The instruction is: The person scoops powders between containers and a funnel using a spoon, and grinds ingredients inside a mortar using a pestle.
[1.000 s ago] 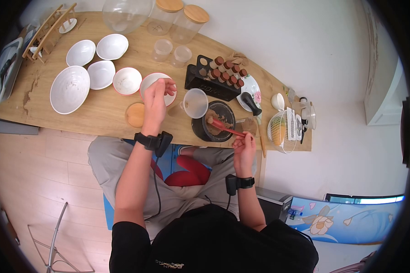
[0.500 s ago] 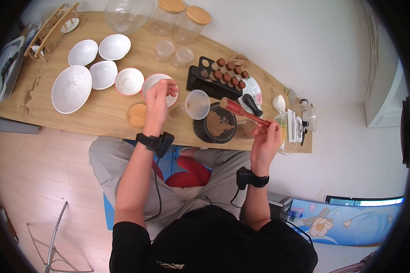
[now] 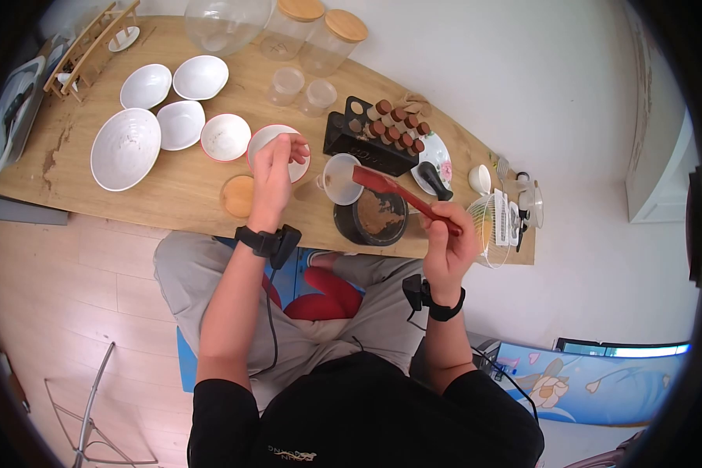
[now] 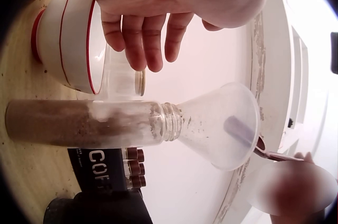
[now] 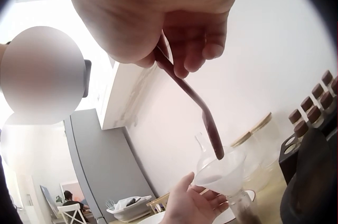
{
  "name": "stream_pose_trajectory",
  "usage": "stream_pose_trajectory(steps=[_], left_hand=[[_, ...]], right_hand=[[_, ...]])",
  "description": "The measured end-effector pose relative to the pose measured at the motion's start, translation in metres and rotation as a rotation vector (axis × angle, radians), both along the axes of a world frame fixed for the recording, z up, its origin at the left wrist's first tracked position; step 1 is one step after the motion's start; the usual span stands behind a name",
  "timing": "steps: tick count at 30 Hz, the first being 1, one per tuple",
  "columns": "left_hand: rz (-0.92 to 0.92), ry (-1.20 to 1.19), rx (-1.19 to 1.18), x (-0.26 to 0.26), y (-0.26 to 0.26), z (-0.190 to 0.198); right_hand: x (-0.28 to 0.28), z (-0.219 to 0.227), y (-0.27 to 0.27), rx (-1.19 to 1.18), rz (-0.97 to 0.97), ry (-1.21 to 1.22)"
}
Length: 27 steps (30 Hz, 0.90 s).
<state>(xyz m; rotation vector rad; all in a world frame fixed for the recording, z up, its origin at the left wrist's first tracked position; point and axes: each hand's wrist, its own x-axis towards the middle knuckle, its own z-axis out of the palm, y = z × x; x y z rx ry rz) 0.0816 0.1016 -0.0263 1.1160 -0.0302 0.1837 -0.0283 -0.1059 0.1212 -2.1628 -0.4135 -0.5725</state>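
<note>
My right hand (image 3: 450,249) grips the handle of a red scoop (image 3: 400,192). The scoop's end reaches over the mouth of a translucent funnel (image 4: 224,126), showing through its wall in the left wrist view. The funnel sits in the neck of a clear bottle (image 4: 79,124) partly filled with brown powder, upright on the table. Beside the bottle, my left hand (image 3: 273,175) is raised, its fingers loosely bent and holding nothing. Below the scoop stands a black mortar (image 3: 347,226) with brown powder (image 3: 380,212) inside.
Behind the mortar are a black rack (image 3: 370,152) of cork-topped tubes and a black pestle (image 3: 434,181) on a plate. White bowls (image 3: 125,148) and a round wooden lid (image 3: 236,195) lie to the left. Wooden-lidded jars (image 3: 331,43) stand at the back, a wire basket (image 3: 491,249) at right.
My right hand has lifted the red scoop out of the mortar, first to the right, then turned its end left over the funnel. My left hand has stayed beside the bottle.
</note>
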Motion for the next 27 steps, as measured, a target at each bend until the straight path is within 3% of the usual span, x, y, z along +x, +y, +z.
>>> stream_pose_trajectory(steps=[5, 8, 12, 14, 18, 21, 22, 24, 27], left_hand=[[-0.009, 0.000, -0.021, 0.000, 0.001, -0.002], [-0.012, 0.000, -0.025, 0.000, 0.000, -0.004], [-0.005, 0.000, -0.034, 0.000, -0.001, -0.005], [-0.003, 0.000, -0.034, 0.000, -0.001, -0.005], [0.004, -0.003, -0.028, 0.000, -0.001, -0.003], [0.006, 0.000, -0.024, 0.000, -0.001, -0.002], [0.008, 0.001, -0.028, 0.000, -0.002, -0.002], [0.010, 0.000, -0.017, 0.000, -0.001, -0.001], [0.003, 0.001, -0.008, -0.001, -0.002, -0.003]], right_hand=[[-0.005, 0.005, -0.006, -0.059, -0.035, -0.010], [-0.006, 0.003, -0.022, 0.042, -0.151, 0.012], [-0.005, -0.006, -0.048, -0.060, -0.278, 0.142], [-0.006, -0.008, -0.052, -0.242, -0.308, 0.220], [-0.007, -0.040, -0.071, -0.227, -0.302, 0.248], [-0.017, -0.079, -0.088, 0.245, -0.347, 0.434], [-0.022, -0.087, -0.084, 0.245, -0.348, 0.434], [-0.032, -0.102, -0.074, 0.627, -0.375, 0.479], [-0.038, -0.115, -0.068, 0.818, -0.367, 0.483]])
